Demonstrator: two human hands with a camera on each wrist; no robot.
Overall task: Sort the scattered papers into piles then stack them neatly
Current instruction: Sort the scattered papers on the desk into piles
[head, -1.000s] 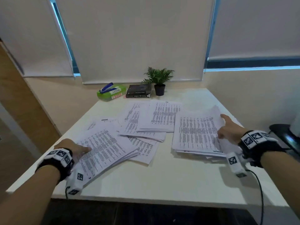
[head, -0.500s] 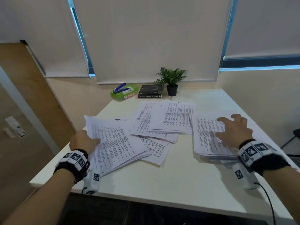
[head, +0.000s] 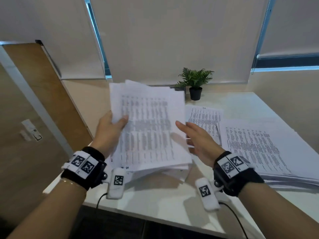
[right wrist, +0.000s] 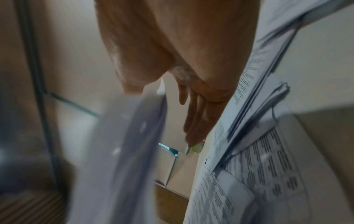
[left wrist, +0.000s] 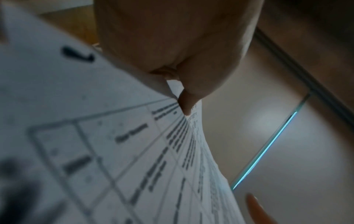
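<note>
My left hand [head: 116,124] grips a thick stack of printed papers [head: 148,128] by its left edge, thumb on top, and holds it tilted up above the white table [head: 162,202]. In the left wrist view the thumb [left wrist: 188,104] pinches the sheets [left wrist: 114,151]. My right hand [head: 189,135] is at the stack's right edge with straight fingers [right wrist: 197,121]; the blurred stack [right wrist: 124,151] is beside them, and contact is unclear. A second pile [head: 259,149] lies flat on the right. More sheets [head: 205,118] lie in the middle, partly hidden.
A small potted plant [head: 196,83] stands at the back of the table, with dark books [head: 180,88] peeking out behind the lifted stack. Closed blinds cover the windows behind. A wooden door [head: 43,100] is at the left. The table's front edge is near my wrists.
My left hand has lifted the left stack off the table and brought it toward the middle. My right hand has left the right pile and moved to the lifted stack's right edge.
</note>
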